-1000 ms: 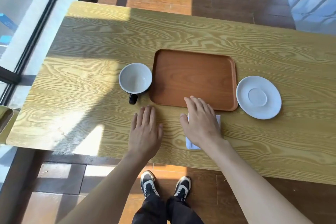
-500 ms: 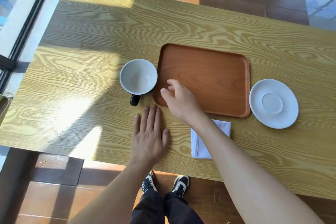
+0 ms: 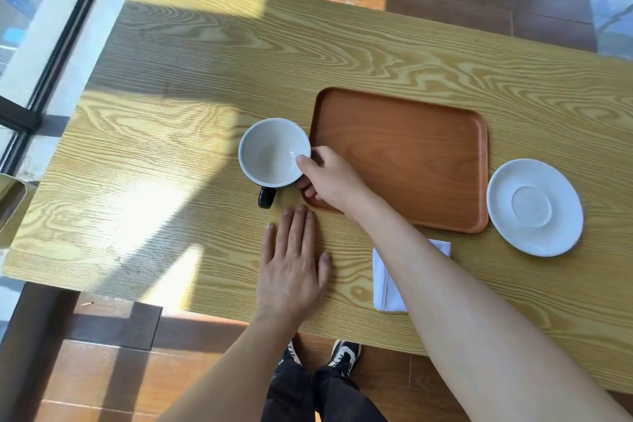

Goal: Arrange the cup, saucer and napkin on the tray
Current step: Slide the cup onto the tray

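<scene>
Cup [image 3: 274, 151] sits just left of the tray [image 3: 404, 134]; our right hand [image 3: 330, 178] pinches its near rim, left hand [image 3: 291, 271] flat, holding nothing.

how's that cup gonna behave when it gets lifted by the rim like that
The cup looks like glazed ceramic, so probably stiff, fairly heavy and breakable if dropped. The right hand pinches only its rim, thumb inside; the smooth glaze may slip. The dark handle sits off to one side, so it may tilt slightly.
</scene>
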